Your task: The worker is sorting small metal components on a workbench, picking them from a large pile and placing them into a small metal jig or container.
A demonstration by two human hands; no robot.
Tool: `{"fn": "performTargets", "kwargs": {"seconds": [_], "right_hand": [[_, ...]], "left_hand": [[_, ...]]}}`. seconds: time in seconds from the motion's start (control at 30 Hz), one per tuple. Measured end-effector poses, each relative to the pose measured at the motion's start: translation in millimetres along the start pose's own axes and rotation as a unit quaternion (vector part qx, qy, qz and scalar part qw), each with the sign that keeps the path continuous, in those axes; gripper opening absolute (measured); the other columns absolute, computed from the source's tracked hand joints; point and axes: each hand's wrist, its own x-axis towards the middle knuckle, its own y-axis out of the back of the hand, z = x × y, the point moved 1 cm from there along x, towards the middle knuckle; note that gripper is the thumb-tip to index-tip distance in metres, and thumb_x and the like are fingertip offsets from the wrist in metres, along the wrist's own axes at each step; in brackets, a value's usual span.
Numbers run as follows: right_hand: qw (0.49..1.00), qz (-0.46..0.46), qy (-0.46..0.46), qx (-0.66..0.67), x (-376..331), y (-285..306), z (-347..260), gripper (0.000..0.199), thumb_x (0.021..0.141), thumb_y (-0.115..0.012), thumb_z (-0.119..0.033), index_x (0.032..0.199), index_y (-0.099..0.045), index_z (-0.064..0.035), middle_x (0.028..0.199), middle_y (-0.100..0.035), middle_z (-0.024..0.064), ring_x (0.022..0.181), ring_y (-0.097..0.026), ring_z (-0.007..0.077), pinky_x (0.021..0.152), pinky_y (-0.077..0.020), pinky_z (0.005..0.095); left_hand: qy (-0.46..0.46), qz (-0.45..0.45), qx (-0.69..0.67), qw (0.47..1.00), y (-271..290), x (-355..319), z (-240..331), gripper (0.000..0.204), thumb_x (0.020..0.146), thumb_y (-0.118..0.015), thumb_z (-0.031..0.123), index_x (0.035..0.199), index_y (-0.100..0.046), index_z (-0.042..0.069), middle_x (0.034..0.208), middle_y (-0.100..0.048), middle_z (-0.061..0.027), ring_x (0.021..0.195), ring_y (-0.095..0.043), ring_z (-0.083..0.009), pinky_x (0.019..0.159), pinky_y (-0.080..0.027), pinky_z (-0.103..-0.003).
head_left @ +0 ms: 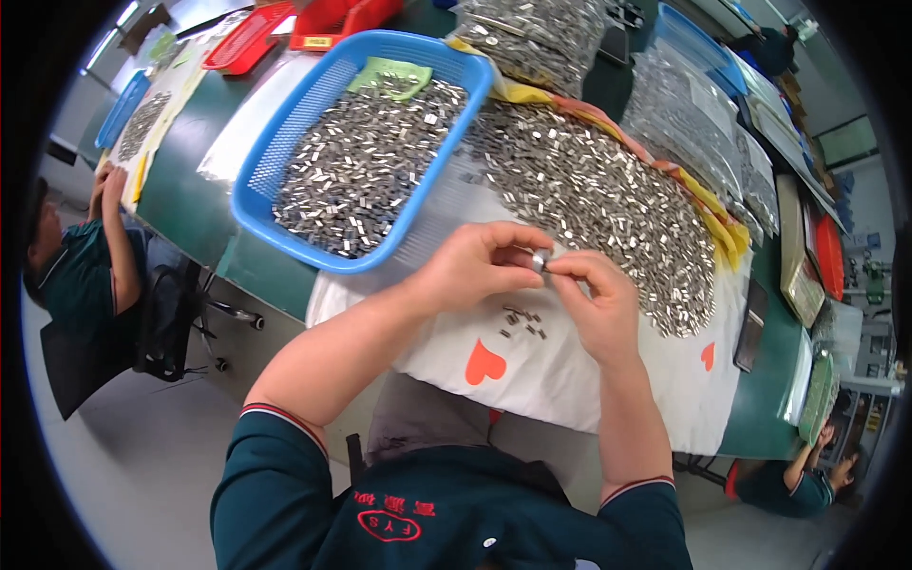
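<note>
Both my hands meet over the white cloth [570, 380], fingers pinched round one small round metal piece [541, 259]. My left hand [480, 266] grips it from the left, with thumb and forefinger closed on it. From the right, the fingertips of my right hand [603, 299] pinch at the same piece. Just below lie several small loose metal parts [524, 321] on the cloth. Beyond my hands spreads a big heap of small shiny metal parts [608, 199]. To the left, a blue plastic basket [249, 195] holds many similar parts and a green slip [391, 76].
Clear bags of metal parts [684, 109] stand behind the heap, along a yellow and orange cloth edge [727, 228]. A dark phone-like object [750, 326] lies right. Red trays [249, 38] sit far left. Co-workers sit at left [85, 256] and right [793, 484].
</note>
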Motion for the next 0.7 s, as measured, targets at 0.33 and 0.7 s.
{"fn": "performTargets", "kwargs": {"seconds": [0.33,0.7], "right_hand": [[1.0,0.015,-0.003,-0.014,2.1,-6.0,-0.9,0.012,0.074,-0.065,-0.001,0.084,-0.06,-0.0035,0.077,-0.062,0.0039,0.068,-0.059,0.0129,0.063,-0.0467,0.0254],[0.988,0.034,0.053,-0.141,-3.5,-4.8,-10.0,0.012,0.069,-0.067,-0.001,0.076,-0.059,-0.0059,0.073,-0.06,0.0037,0.069,-0.058,0.0196,0.062,-0.0453,0.0299]], "left_hand": [[0.026,0.004,0.012,1.0,4.7,-3.3,0.5,0.038,0.076,-0.067,-0.001,0.113,-0.057,0.0,0.09,-0.062,-0.0013,0.08,-0.058,-0.0057,0.072,-0.049,-0.021],[0.028,0.012,0.054,0.998,-0.4,-7.0,0.0,0.037,0.076,-0.069,0.0,0.112,-0.059,0.001,0.088,-0.061,0.0003,0.079,-0.056,-0.0043,0.07,-0.048,-0.021]]}}
